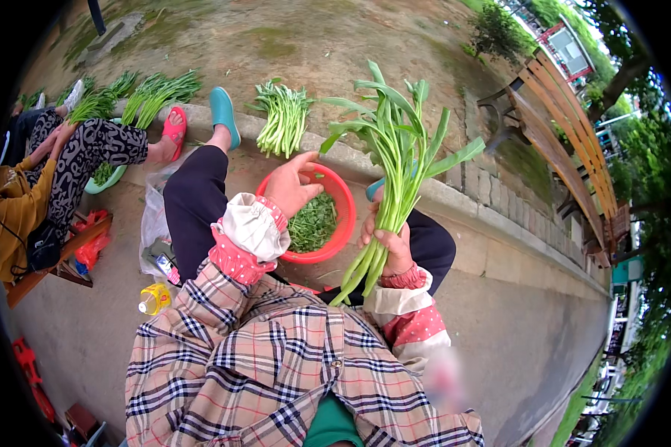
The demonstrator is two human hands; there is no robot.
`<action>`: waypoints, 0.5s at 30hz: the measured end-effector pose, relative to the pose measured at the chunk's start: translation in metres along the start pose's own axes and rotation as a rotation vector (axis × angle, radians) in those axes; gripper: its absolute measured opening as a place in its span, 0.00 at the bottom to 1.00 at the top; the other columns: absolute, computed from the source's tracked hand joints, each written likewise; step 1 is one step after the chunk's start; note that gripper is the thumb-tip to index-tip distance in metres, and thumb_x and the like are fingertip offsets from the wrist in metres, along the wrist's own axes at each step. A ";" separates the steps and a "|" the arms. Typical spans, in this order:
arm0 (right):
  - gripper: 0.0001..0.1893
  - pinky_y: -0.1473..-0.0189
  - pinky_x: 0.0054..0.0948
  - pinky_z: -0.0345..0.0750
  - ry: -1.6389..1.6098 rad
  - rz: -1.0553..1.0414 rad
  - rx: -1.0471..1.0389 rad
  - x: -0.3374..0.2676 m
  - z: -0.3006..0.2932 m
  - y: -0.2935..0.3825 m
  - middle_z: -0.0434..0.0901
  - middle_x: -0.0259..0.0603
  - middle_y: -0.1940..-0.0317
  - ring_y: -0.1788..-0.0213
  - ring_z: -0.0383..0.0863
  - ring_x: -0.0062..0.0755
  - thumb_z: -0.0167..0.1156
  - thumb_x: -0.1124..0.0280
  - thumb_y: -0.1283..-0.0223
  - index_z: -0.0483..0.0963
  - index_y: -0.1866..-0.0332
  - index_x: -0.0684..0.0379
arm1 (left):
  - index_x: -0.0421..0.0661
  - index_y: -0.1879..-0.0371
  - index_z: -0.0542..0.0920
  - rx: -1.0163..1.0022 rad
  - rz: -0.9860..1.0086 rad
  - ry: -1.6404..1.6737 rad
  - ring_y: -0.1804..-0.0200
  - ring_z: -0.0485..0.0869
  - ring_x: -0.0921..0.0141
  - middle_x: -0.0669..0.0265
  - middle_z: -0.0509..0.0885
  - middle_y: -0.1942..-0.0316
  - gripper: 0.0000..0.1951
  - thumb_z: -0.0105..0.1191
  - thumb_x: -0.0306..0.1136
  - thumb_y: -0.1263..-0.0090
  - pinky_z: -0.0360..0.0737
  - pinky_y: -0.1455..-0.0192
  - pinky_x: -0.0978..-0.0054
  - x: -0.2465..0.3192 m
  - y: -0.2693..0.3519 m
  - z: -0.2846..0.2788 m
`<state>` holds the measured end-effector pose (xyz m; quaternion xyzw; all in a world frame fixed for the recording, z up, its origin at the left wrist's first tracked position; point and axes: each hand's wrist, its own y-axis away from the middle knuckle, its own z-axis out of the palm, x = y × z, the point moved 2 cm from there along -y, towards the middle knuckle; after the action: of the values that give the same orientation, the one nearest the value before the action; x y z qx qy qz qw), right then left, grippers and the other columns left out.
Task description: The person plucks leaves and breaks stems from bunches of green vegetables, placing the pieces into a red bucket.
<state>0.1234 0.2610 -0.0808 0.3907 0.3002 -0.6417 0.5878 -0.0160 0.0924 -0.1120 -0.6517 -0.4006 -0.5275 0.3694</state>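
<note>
My right hand (391, 240) grips the stems of a bunch of leafy greens (394, 181) that look like water spinach. The leaves fan out away from me, and the cut stem ends point back at my lap. Over the near-left rim of a red plastic basket (346, 215) hovers my left hand (293, 187), fingers apart and nothing seen in it. Chopped or picked green leaves (313, 226) lie inside the basket, which stands on the ground between my legs. Beyond it, a bundle of similar greens (284, 120) rests on the stone kerb (335, 148).
A seated person (28, 190) at the left handles greens above a pale green basin (109, 179). Beside my left leg are a plastic bag (155, 209), a phone (168, 267) and a yellow-labelled bottle (155, 298). A wooden bench (565, 139) stands at the right.
</note>
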 end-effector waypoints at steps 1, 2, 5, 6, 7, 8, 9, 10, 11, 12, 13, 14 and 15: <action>0.30 0.70 0.30 0.77 -0.024 -0.013 -0.014 0.000 0.000 0.000 0.69 0.40 0.72 0.73 0.73 0.30 0.60 0.71 0.59 0.61 0.47 0.67 | 0.39 0.48 0.75 -0.001 0.037 -0.324 0.60 0.81 0.70 0.61 0.82 0.62 0.25 0.64 0.28 0.47 0.78 0.57 0.72 0.004 0.009 0.004; 0.29 0.69 0.29 0.76 -0.047 -0.026 -0.028 0.001 -0.002 0.001 0.70 0.40 0.72 0.73 0.74 0.29 0.59 0.72 0.58 0.62 0.47 0.67 | 0.38 0.43 0.71 -0.032 0.039 -0.290 0.58 0.81 0.68 0.59 0.81 0.59 0.29 0.63 0.29 0.46 0.77 0.52 0.71 -0.008 0.013 0.012; 0.27 0.68 0.29 0.76 -0.110 -0.022 -0.068 0.003 -0.001 0.000 0.71 0.40 0.72 0.71 0.74 0.30 0.57 0.74 0.57 0.63 0.46 0.68 | 0.40 0.41 0.68 -0.330 -0.173 0.035 0.56 0.80 0.70 0.59 0.80 0.56 0.29 0.61 0.31 0.43 0.77 0.51 0.72 -0.014 0.021 0.025; 0.27 0.68 0.29 0.76 -0.130 -0.021 -0.066 0.002 0.000 -0.001 0.70 0.40 0.72 0.71 0.74 0.30 0.57 0.74 0.57 0.63 0.46 0.68 | 0.41 0.39 0.65 -0.454 -0.185 0.277 0.56 0.80 0.71 0.60 0.79 0.54 0.30 0.60 0.37 0.39 0.75 0.49 0.73 -0.014 0.025 0.032; 0.27 0.68 0.29 0.76 -0.153 -0.024 -0.062 0.002 0.001 0.000 0.70 0.40 0.72 0.71 0.74 0.30 0.57 0.74 0.57 0.63 0.46 0.68 | 0.40 0.39 0.65 -0.518 -0.240 0.387 0.54 0.78 0.73 0.62 0.79 0.54 0.29 0.59 0.38 0.38 0.74 0.48 0.73 -0.006 0.031 0.038; 0.27 0.68 0.29 0.76 -0.168 -0.035 -0.051 0.002 0.001 0.000 0.70 0.40 0.71 0.71 0.73 0.30 0.57 0.74 0.56 0.63 0.46 0.67 | 0.40 0.40 0.65 -0.582 -0.295 0.496 0.52 0.76 0.74 0.65 0.78 0.54 0.29 0.59 0.40 0.37 0.73 0.48 0.73 0.002 0.039 0.047; 0.27 0.68 0.29 0.76 -0.181 -0.039 -0.042 0.003 0.002 -0.001 0.70 0.40 0.71 0.70 0.73 0.30 0.57 0.74 0.56 0.63 0.46 0.67 | 0.40 0.40 0.65 -0.644 -0.350 0.605 0.50 0.74 0.76 0.67 0.77 0.55 0.29 0.58 0.41 0.36 0.72 0.47 0.73 0.010 0.048 0.052; 0.26 0.68 0.29 0.76 -0.193 -0.043 -0.035 0.005 0.001 -0.003 0.70 0.40 0.71 0.70 0.73 0.30 0.56 0.74 0.56 0.63 0.46 0.67 | 0.41 0.40 0.64 -0.714 -0.283 0.549 0.49 0.73 0.76 0.66 0.76 0.53 0.30 0.58 0.44 0.36 0.71 0.45 0.74 0.005 0.056 0.060; 0.26 0.68 0.30 0.76 -0.206 -0.047 -0.027 0.008 0.000 -0.006 0.70 0.40 0.71 0.70 0.73 0.30 0.56 0.74 0.56 0.63 0.46 0.67 | 0.41 0.40 0.63 -0.783 -0.216 0.493 0.48 0.72 0.76 0.66 0.74 0.52 0.32 0.58 0.47 0.37 0.69 0.44 0.75 0.000 0.064 0.069; 0.25 0.67 0.30 0.77 -0.229 -0.060 -0.010 0.010 -0.004 -0.006 0.70 0.40 0.70 0.69 0.74 0.31 0.56 0.74 0.54 0.63 0.47 0.66 | 0.43 0.38 0.60 -0.802 -0.180 0.338 0.48 0.72 0.74 0.64 0.72 0.49 0.36 0.61 0.49 0.40 0.68 0.44 0.75 0.006 0.071 0.072; 0.24 0.66 0.31 0.77 -0.280 -0.068 0.013 0.012 -0.008 -0.007 0.70 0.40 0.70 0.69 0.74 0.31 0.56 0.74 0.53 0.63 0.47 0.66 | 0.43 0.38 0.59 -0.748 -0.087 0.214 0.49 0.73 0.73 0.64 0.73 0.51 0.40 0.64 0.49 0.43 0.69 0.44 0.75 0.015 0.075 0.073; 0.24 0.66 0.31 0.77 -0.331 -0.077 0.035 0.012 -0.013 -0.008 0.70 0.41 0.70 0.69 0.74 0.31 0.56 0.74 0.52 0.63 0.47 0.66 | 0.42 0.38 0.60 -0.776 -0.160 0.243 0.50 0.73 0.72 0.64 0.74 0.52 0.40 0.65 0.47 0.45 0.70 0.46 0.75 0.017 0.078 0.077; 0.23 0.65 0.31 0.77 -0.387 -0.083 0.051 0.013 -0.016 -0.010 0.71 0.41 0.70 0.68 0.74 0.31 0.56 0.75 0.51 0.63 0.47 0.66 | 0.42 0.38 0.60 -0.797 -0.235 0.266 0.51 0.74 0.71 0.64 0.75 0.52 0.41 0.67 0.45 0.47 0.71 0.47 0.75 0.018 0.081 0.079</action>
<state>0.1161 0.2687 -0.1010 0.2623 0.1812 -0.7357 0.5976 0.0912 0.1333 -0.1125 -0.6196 -0.1860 -0.7589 0.0749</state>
